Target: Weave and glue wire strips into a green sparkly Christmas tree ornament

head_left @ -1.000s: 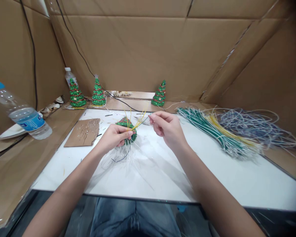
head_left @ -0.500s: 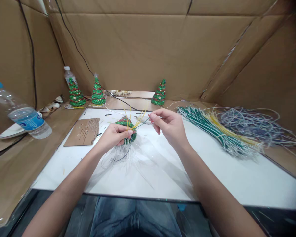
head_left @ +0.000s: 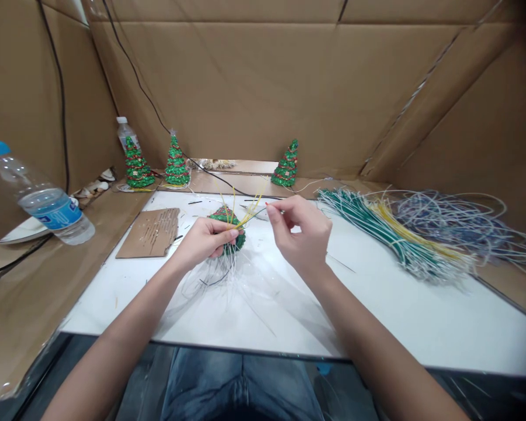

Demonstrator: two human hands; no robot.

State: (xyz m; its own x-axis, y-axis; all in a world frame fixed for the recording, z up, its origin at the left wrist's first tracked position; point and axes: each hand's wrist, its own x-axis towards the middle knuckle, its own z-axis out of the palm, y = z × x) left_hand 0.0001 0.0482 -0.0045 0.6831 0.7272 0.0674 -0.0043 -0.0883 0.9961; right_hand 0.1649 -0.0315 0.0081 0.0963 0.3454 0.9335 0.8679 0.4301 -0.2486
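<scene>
My left hand point(head_left: 207, 237) pinches a bunch of thin wires, with yellow ends point(head_left: 245, 217) fanning up and white strands point(head_left: 231, 266) hanging below. Behind and beneath those fingers, a small green tree point(head_left: 222, 214) with red trim is partly hidden. To the right, my right hand point(head_left: 300, 228) is closed, thumb against curled fingers, around a thin dark wire that runs toward the bunch. A small red tip point(head_left: 267, 204) shows at its fingertips.
Three decorated trees point(head_left: 176, 164) stand along the back. A cardboard piece point(head_left: 148, 234) lies left. Green and yellow wire bundles point(head_left: 394, 234) and tangled white wire point(head_left: 451, 216) lie right. A water bottle point(head_left: 55, 213) stands far left.
My right hand has turned and its fingers have curled in more. A thin wire now shows below it on the right. My left hand keeps its hold; the view has shifted slightly.
</scene>
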